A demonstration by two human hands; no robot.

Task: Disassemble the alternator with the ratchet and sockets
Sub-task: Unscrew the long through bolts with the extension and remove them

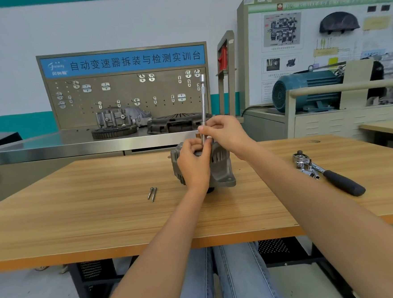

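The grey alternator [222, 168] stands on the wooden table [78, 203], near its far middle. A long chrome extension bar [203, 101] rises upright from the alternator's top. My right hand [224, 133] pinches the bar's lower part between thumb and fingers. My left hand [195, 165] grips the alternator's near side, and its thumb and fingers also touch the bar's base. The bar's bottom end is hidden behind my fingers. The ratchet [332, 174] with a black handle lies to the right, with loose sockets [304, 164] beside its head. Two removed bolts [152, 193] lie left of the alternator.
Behind the table stands a steel bench [51, 145] with a pegboard [126, 93], a gear ring [114, 131], a housing and a clutch cover [177, 123]. A teal electric motor [307, 90] sits on a stand at the right. My legs are under the table's near edge.
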